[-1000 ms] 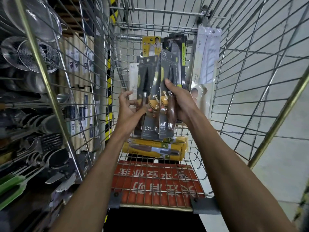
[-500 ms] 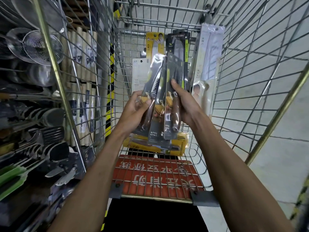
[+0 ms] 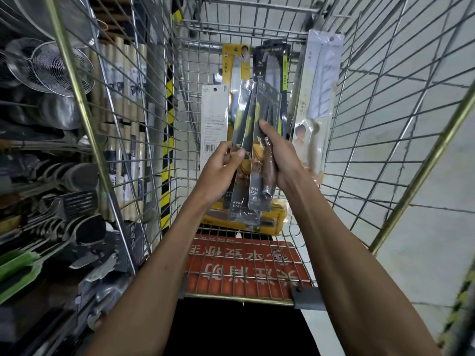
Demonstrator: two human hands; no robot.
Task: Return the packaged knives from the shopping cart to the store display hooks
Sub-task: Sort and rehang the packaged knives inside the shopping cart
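Fingers point(image 3: 237, 157) of left hand point(image 3: 218, 176) and right hand point(image 3: 282, 160) pinch the handle end of fanned dark glossy carded knife packs point(image 3: 267, 104) held upright over the wire shopping cart point(image 3: 359, 140); light, stiff, probably slick, so grip low by the handles

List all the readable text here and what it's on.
Red cart panel: large white Chinese characters, upside down, not surely readable.
Held dark knife packages: print blurred.
White card behind them: barcode, print too small.
Nothing can be quoted.

Utensils point(image 3: 77, 201) blurred — edge-cut, yellow pack point(image 3: 280, 214) half-hidden
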